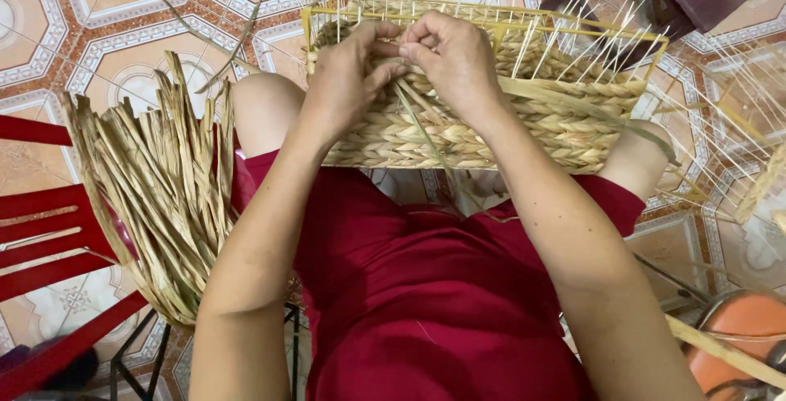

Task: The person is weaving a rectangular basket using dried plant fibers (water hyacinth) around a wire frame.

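Observation:
A half-woven straw basket (557, 127) rests on my knees, its thin wire frame (524, 20) standing up bare above the plaited part. Both hands meet at the top edge of the weave near the basket's left end. My left hand (348, 69) pinches a strand against the frame, fingers curled. My right hand (454, 57) is closed on the same pale straw strand (426, 127), which trails down over the woven wall toward my lap. A flat strand (573, 102) also runs off to the right from under my right wrist.
A thick bundle of dried straw strips (160, 196) lies over a red slatted chair (49, 262) at my left. Patterned floor tiles (123, 8) surround me. More bare wire frames (749, 114) stand at the right, with an orange object (741, 327) at the lower right.

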